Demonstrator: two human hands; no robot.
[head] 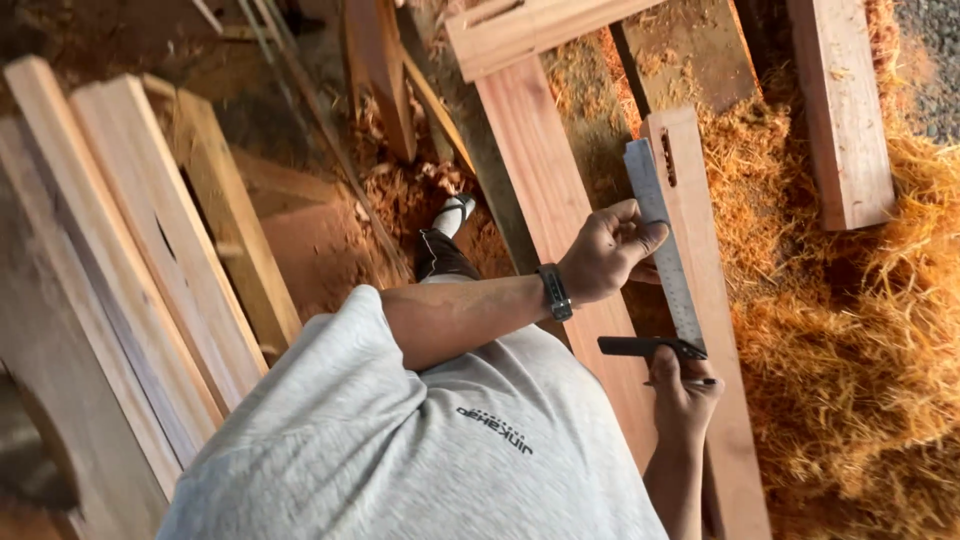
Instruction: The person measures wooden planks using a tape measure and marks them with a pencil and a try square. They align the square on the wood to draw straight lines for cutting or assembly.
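Observation:
A metal try square lies across a narrow reddish plank [712, 300]. Its steel blade [660, 230] runs along the plank and its black stock [640, 346] sits at the near end. My left hand [605, 252], with a dark watch on the wrist, presses down on the blade with curled fingers. My right hand [685, 390] grips the black stock from below, and a thin dark pencil-like tip shows at its fingers. A small mortise slot [668, 160] is cut near the plank's far end.
A wider plank [545, 200] lies beside the narrow one, and another board [845, 110] lies at the top right. Thick orange wood shavings [850, 350] cover the ground on the right. Pale boards [130, 270] are stacked on the left. My sandalled foot [455, 212] stands among the shavings.

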